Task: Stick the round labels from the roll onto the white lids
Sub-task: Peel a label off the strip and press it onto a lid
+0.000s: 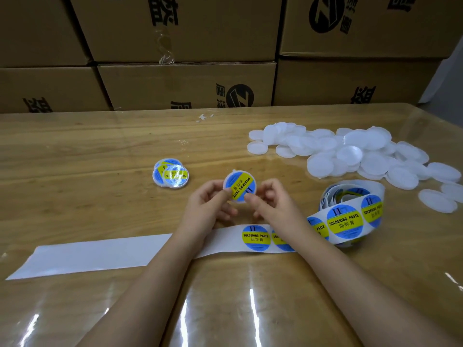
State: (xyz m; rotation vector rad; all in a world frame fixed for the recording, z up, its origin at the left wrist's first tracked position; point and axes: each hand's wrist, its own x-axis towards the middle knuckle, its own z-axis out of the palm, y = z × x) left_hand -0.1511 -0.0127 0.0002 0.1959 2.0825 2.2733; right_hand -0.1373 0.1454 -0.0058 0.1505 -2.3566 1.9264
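A white lid with a blue and yellow round label (240,186) on it is held up above the table's middle. My left hand (209,205) pinches its left edge and my right hand (270,200) pinches its right edge, thumbs on the label face. The label roll (350,211) stands to the right, its strip (255,237) running left under my forearms. The peeled backing paper (87,254) trails to the left. A heap of plain white lids (350,151) lies at the back right.
Two labelled lids (170,173) lie overlapped left of centre. Stacked cardboard boxes (188,81) wall off the far edge of the wooden table (75,151), which has a glossy clear cover. A scrap of white paper (204,117) lies near the boxes.
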